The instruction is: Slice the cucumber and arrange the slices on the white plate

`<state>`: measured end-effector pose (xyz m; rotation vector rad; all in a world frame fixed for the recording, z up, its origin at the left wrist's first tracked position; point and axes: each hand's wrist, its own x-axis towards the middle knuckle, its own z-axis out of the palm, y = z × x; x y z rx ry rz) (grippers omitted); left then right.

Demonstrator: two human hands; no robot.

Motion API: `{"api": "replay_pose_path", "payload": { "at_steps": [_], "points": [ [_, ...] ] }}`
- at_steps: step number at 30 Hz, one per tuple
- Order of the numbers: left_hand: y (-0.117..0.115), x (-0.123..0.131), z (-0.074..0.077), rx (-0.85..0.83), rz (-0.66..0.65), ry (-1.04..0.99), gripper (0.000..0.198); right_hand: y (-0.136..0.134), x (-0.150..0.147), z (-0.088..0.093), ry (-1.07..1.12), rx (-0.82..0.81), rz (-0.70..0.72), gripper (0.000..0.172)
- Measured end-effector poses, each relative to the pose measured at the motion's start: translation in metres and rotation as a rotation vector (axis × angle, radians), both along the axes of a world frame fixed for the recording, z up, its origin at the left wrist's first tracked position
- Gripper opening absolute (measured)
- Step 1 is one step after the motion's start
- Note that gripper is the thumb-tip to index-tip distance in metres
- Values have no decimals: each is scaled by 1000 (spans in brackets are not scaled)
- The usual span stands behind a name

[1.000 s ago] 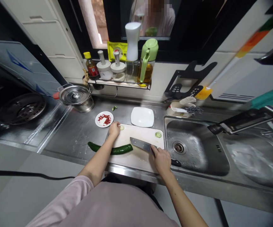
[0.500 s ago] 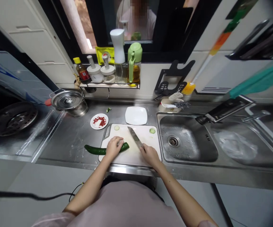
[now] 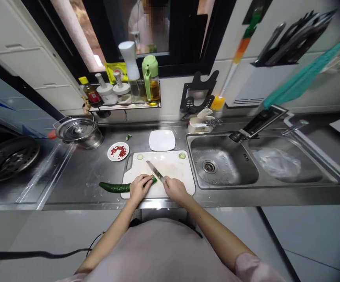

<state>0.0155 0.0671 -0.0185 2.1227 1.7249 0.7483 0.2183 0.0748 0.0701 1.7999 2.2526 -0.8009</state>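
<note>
A dark green cucumber (image 3: 113, 187) lies flat with its long axis running left to right, along the near edge of a white cutting board (image 3: 174, 168). Its left end hangs off the board over the steel desk (image 3: 78, 180); its cut right end rests on the board.

The left hand (image 3: 139, 188) presses down on the cucumber's right part, fingers curled over it close to the cut end. Just right of that end, the right hand (image 3: 174, 189) is closed around the handle of a knife (image 3: 155, 171). The blade slants away and to the left, across the cucumber's axis, right beside the left fingertips.

Two round slices (image 3: 140, 156) sit apart near the board's far edge. Beyond that edge are a white plate (image 3: 162, 140) and a small dish (image 3: 118, 151) of chopped red bits. A sink (image 3: 217, 168) lies right of the board.
</note>
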Motion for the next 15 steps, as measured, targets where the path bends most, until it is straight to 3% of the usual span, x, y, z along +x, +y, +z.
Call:
{"api": "replay_pose_path", "payload": {
  "at_steps": [15],
  "points": [
    [-3,6,-1,14,21,101,29,-14,-6,-1,-26,0,18,28]
  ]
}}
